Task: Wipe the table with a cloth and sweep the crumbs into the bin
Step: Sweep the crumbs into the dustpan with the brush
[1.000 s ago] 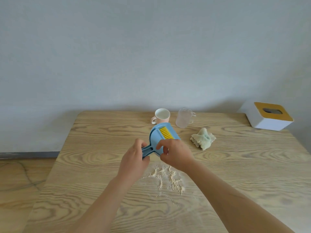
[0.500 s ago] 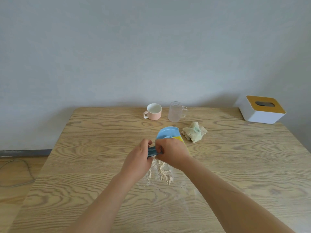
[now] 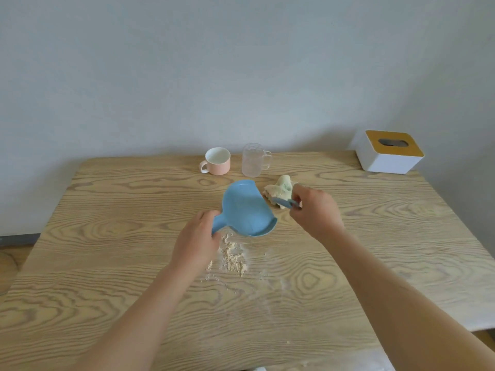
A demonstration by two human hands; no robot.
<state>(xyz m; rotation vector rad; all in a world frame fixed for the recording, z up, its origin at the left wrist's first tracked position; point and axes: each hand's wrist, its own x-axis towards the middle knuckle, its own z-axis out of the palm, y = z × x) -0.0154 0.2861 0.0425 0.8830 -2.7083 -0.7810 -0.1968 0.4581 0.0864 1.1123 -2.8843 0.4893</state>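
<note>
left hand (image 3: 197,238) grip clamped on blue dustpan (image 3: 246,210) handle, right hand (image 3: 316,212) grip pinching small brush (image 3: 285,202); crumbs (image 3: 232,259) at 6 o'clock of pan, cloth (image 3: 278,191) at 2. best: pan lip flat on table (image 3: 107,250), short strokes.

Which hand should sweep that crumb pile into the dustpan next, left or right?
Right. The right hand holds the brush, near the cloth. The left hand is taken up gripping the handle of the dustpan, which sits just beyond the crumbs.
</note>
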